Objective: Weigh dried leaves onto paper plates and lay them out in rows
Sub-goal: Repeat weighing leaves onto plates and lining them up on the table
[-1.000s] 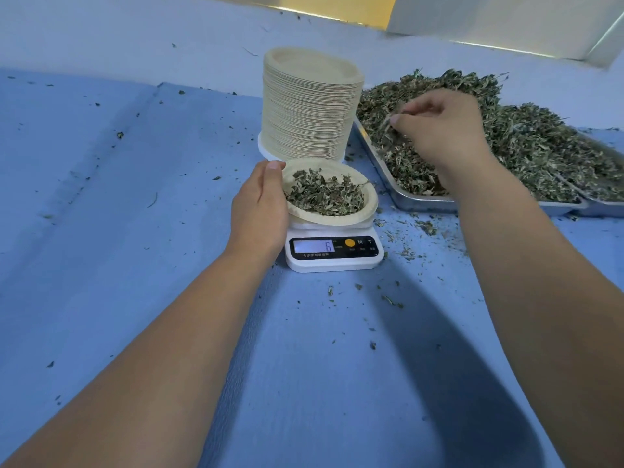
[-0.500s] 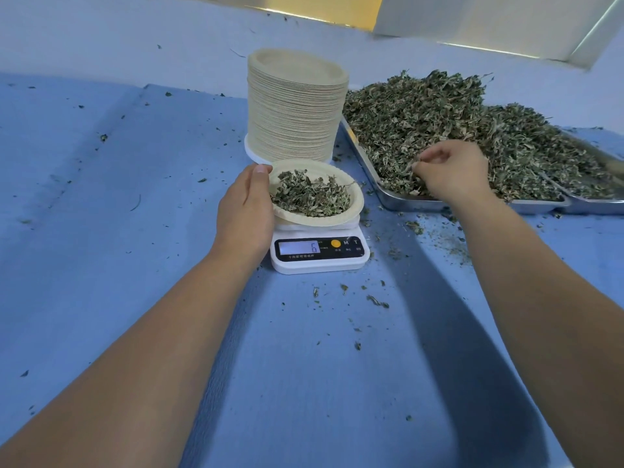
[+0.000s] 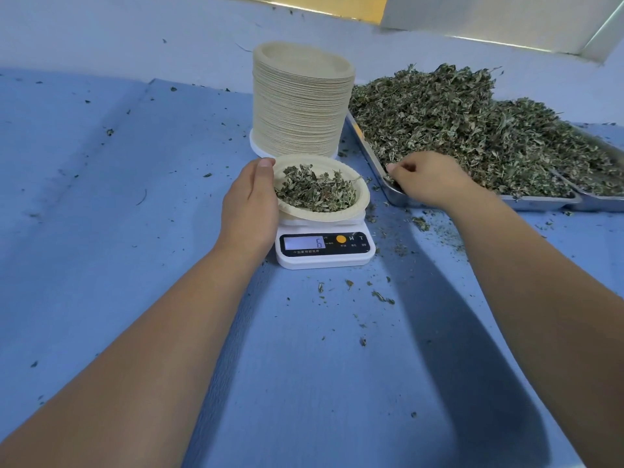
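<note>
A beige paper plate (image 3: 363, 201) with a small heap of dried leaves (image 3: 314, 192) sits on a white digital scale (image 3: 324, 256) whose display reads 6. My left hand (image 3: 250, 211) grips the plate's left rim, thumb on top of the edge. My right hand (image 3: 429, 179) is at the near left corner of a steel tray (image 3: 537, 201), fingers curled and pinching dried leaves from the big pile (image 3: 456, 123). A tall stack of empty paper plates (image 3: 300, 109) stands just behind the scale.
A second steel tray (image 3: 604, 206) of leaves lies at the far right. Blue cloth (image 3: 135, 231) covers the table, with leaf crumbs scattered in front of and beside the scale. A pale wall runs along the back.
My right hand has drawn back from the middle of the leaf pile to the tray's near left corner. My left hand has stayed on the plate's rim, and the scale reads the same.
</note>
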{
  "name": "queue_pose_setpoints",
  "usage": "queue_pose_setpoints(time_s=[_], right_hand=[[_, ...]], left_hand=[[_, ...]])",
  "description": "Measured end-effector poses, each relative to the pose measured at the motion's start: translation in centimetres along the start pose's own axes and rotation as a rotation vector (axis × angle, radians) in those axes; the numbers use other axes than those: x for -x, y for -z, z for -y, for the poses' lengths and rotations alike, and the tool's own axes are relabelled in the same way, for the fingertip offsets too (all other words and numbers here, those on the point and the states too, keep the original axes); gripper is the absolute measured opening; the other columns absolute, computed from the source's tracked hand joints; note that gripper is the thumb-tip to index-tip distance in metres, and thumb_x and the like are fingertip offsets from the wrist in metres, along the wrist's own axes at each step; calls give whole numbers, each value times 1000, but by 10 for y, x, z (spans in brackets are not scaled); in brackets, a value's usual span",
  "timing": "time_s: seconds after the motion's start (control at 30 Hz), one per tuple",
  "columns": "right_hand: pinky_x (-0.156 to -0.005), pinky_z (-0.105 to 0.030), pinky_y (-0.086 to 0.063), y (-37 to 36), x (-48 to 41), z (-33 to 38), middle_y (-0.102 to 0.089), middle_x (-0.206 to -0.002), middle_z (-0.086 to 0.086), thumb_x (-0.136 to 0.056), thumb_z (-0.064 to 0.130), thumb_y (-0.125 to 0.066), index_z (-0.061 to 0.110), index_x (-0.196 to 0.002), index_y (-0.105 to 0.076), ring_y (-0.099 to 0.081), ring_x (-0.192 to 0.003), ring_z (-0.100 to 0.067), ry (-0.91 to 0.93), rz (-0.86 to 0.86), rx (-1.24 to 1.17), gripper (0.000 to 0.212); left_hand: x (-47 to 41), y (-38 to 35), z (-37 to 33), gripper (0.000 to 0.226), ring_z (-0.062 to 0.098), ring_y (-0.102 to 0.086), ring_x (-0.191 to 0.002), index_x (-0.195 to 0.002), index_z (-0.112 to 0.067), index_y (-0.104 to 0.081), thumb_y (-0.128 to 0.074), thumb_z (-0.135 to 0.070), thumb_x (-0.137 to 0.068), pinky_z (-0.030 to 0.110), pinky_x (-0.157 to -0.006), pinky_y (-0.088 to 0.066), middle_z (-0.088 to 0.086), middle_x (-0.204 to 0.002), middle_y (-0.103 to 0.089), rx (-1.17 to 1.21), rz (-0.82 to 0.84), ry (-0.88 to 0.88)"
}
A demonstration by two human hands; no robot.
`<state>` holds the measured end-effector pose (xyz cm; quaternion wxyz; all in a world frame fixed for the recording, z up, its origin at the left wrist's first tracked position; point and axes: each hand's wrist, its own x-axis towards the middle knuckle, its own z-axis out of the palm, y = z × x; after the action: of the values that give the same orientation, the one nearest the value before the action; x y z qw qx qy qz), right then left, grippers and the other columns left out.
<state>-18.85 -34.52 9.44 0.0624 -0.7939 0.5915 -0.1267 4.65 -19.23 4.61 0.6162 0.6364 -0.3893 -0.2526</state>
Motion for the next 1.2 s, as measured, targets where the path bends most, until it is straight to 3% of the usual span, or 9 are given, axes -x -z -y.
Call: queue_pose_setpoints(time_s=[0.1, 0.2, 0.43, 0.53, 0.67, 0.83, 0.97, 1.07, 1.2], right_hand=[[-58, -31, -39, -4, 2, 7, -60, -72, -10, -107, 47, -39, 5, -84, -59, -49, -64, -27, 34, 76, -17, 51], [-57, -32, -36, -6, 5, 9, -49, -65, -9, -107, 43, -40, 11, -72, -46, -43, -62, -25, 58, 56, -28, 48], [-56, -26, -38, -4, -1, 8, -62, -73, -6, -102, 30, -58, 7, -86, -69, -49, -62, -20, 85, -129, -58, 30], [-67, -31, -46, -1, -9, 5, -68, -82, -9, -101, 30, -61, 8, -88, -71, -56, -70, -23, 67, -219, -99, 27], [-72, -29, -42, 4, -19, -1, -71, -89, -12, -99, 33, -64, 8, -90, -73, -64, -82, -29, 36, -239, -82, 29], [-72, -27, -43, 14, -13, 8, -72, -87, -8, -98, 37, -65, 11, -87, -73, -60, -75, -21, 40, -356, -156, 30], [-79, -31, -54, 23, 4, 39, -71, -82, 2, -97, 39, -65, 16, -88, -76, -64, -77, -14, 185, -398, -252, 26], [-71, -19, -50, 24, 15, 74, -69, -77, 11, -94, 39, -69, 19, -89, -77, -59, -69, -2, 326, -368, -331, 22], [-77, -22, -50, 13, 15, 112, -69, -79, 13, -92, 38, -71, 19, -90, -77, -61, -75, 0, 460, -264, -283, 20]], left_hand=[[0, 0, 0, 29, -22, -53, -91, -103, -44, -62, -33, -44, -104, 12, -77, -37, -30, -96, -62, -6, -1, 1], [-1, -1, 0, 29, -26, -52, -86, -99, -45, -62, -34, -41, -106, 9, -74, -37, -33, -91, -62, -4, -5, 1], [-1, -1, 1, 29, -30, -49, -83, -101, -44, -61, -33, -40, -107, 5, -70, -33, -32, -91, -61, -19, -4, -17], [-1, -1, 1, 29, -29, -50, -83, -99, -44, -61, -33, -40, -106, 3, -68, -34, -36, -88, -61, -20, -10, -10], [-1, -1, 1, 29, -31, -48, -83, -104, -42, -62, -34, -39, -106, -2, -66, -33, -39, -85, -59, -10, -17, -6], [-1, -1, 0, 30, -32, -47, -81, -98, -44, -61, -33, -38, -108, -7, -65, -32, -40, -85, -61, -10, -6, -4], [-1, -2, 0, 32, -31, -48, -80, -92, -45, -60, -34, -37, -108, -4, -65, -33, -34, -87, -61, -8, -9, -7], [-2, -2, 0, 29, -31, -48, -82, -102, -41, -62, -33, -38, -108, -1, -68, -35, -31, -91, -60, -20, -6, -8], [-2, -2, 0, 30, -17, -54, -95, -103, -39, -64, -34, -38, -107, 10, -79, -37, -25, -98, -63, -20, -18, 1]])
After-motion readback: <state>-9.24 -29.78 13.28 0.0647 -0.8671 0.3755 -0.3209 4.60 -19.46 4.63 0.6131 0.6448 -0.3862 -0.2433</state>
